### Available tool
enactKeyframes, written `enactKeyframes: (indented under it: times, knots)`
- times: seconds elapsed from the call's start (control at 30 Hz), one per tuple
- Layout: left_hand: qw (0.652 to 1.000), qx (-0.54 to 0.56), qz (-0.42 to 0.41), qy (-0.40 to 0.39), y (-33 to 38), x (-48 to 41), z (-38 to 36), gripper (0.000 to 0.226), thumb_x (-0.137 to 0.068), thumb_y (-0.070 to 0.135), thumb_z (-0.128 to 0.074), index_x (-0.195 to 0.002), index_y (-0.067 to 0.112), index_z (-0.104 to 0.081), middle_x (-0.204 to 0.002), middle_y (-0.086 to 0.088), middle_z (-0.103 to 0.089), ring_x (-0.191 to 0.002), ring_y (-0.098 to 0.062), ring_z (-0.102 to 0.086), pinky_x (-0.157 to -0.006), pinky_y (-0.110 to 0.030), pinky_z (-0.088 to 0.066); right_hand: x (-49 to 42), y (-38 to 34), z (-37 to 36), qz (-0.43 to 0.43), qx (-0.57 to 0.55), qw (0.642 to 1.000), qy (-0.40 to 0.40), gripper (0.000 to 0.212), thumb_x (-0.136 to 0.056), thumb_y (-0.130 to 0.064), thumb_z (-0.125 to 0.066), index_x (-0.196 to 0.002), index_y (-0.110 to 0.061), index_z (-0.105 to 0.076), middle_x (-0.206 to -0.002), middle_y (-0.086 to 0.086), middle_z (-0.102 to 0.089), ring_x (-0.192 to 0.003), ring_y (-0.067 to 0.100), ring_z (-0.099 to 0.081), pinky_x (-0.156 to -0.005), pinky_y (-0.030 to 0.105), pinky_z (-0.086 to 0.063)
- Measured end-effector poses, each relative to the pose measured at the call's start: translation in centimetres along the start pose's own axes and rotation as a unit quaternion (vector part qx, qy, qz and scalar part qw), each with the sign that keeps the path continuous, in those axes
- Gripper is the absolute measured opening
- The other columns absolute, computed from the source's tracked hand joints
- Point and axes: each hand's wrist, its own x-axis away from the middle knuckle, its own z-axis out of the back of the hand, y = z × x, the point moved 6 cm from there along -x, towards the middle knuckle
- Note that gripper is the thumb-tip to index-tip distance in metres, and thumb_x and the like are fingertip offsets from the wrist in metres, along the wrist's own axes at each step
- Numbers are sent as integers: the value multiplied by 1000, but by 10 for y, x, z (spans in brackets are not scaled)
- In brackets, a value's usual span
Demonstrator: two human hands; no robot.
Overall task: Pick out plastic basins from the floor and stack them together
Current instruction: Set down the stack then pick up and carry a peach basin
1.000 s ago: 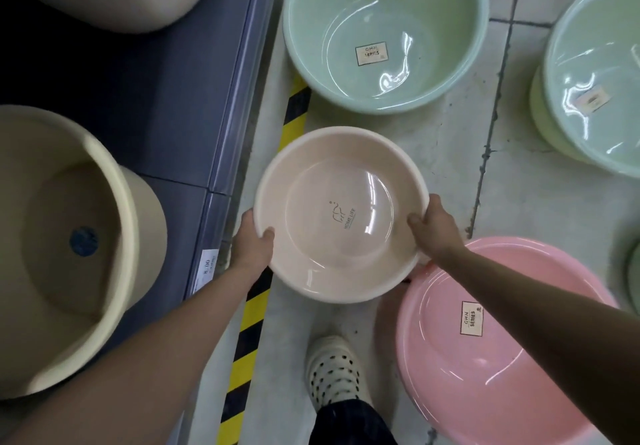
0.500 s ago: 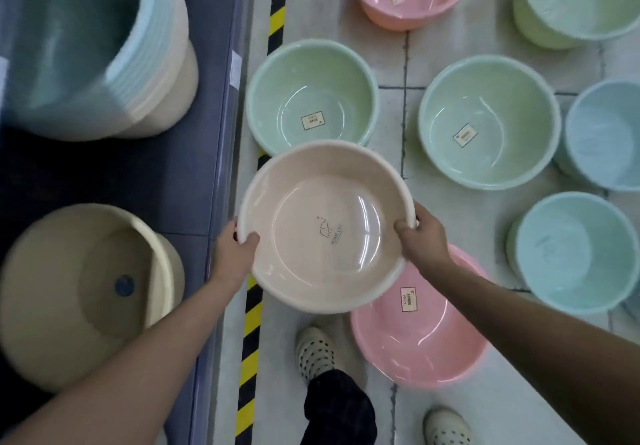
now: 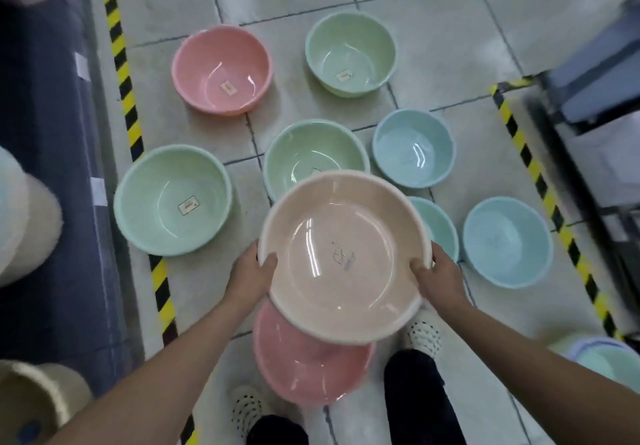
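I'm holding the beige basin point(image 3: 344, 257) clear of the floor point(image 3: 433, 64), mouth up. My left hand point(image 3: 251, 271) grips its left rim with the thumb hooked inside, and my right hand point(image 3: 438, 276) does the same on the right. The basin hangs over the pink basin point(image 3: 304, 368) by my feet and hides its far half. Its far rim covers the near edge of a green basin point(image 3: 311, 154).

To do this well, I keep both grips even so it doesn't tip. Then I centre it over a basin of matching size and lower it straight, so the walls nest rather than catch on a rim. The pink one below looks about as wide, though the blur makes that hard to call.

Since half a second ago I've swung right. The shelf point(image 3: 45, 167) and its cream tub point(image 3: 31, 399) have slid to the left edge, and my basin has moved off the striped tape point(image 3: 124, 74). The far pink basin point(image 3: 221, 69) and far green basin point(image 3: 350, 53), cut off before, now show whole.
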Motion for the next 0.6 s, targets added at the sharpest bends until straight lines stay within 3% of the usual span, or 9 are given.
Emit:
enactKeyframes:
  times: [0.13,0.33,0.43,0.6]
  knots:
    - [997,-43,-49,-43,55,-14,-98,27,-94,14,-52,-119,14,-63,-103,-2,-68,-94,-22,-62,-74,-28,-43,-41,63,70,-44,5,999,23,40,-89,-15,-61,-129,-14,-56,-106,2,-64,-96,24,-61,-80,32,-46]
    - [993,-78,-55,-73,92,-62,-222,26,-94,14,-52,-116,15,-65,-98,-2,-69,-91,-23,-63,-73,-28,-42,-120,149,124,-86,2,996,3,44,-87,-15,-66,-129,-12,-54,-109,2,-63,-102,27,-62,-83,32,-46]
    - [990,-101,-63,-78,91,-92,-269,23,-91,12,-54,-110,15,-66,-90,-1,-66,-86,-24,-63,-72,-29,-45,-163,188,127,-100,7,995,-6,46,-86,-17,-68,-129,-12,-53,-107,2,-63,-102,27,-62,-84,33,-47]
    - [988,-131,-33,-74,37,-144,-326,35,-82,36,-50,-111,22,-66,-101,-10,-68,-95,-29,-67,-84,-40,-56,-218,243,103,-117,31,993,-10,48,-87,-22,-68,-131,-11,-52,-117,10,-65,-102,27,-59,-85,33,-45]
